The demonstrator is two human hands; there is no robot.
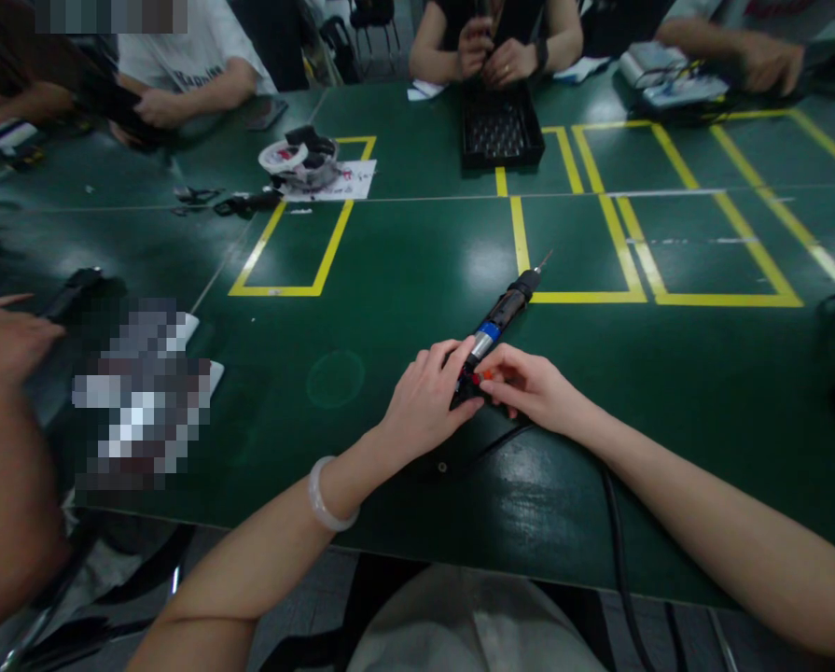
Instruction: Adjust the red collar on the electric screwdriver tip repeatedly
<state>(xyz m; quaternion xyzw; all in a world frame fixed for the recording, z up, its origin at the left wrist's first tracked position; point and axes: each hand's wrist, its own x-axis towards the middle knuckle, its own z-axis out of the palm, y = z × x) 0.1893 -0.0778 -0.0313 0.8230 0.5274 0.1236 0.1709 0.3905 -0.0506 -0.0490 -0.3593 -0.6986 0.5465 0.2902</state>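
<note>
An electric screwdriver (505, 313) with a black body, a blue band and a thin metal bit lies slanted on the green table, its bit aimed to the far right. My left hand (431, 387) is closed around its rear end, which is partly hidden by the fingers. Close by on the right, my right hand (529, 387) has its fingers pinched at a small red and orange part (483, 377) by the rear of the screwdriver. Whether that part belongs to the screwdriver, I cannot tell. From below the hands a black cable (617, 532) runs over the table's near edge.
Yellow tape (585, 299) marks rectangles on the table. Across it, a person holds something over a black tray (502, 131). Tape rolls (298, 159) lie on paper at the back left. Another person's arm (4, 448) reaches in from the left.
</note>
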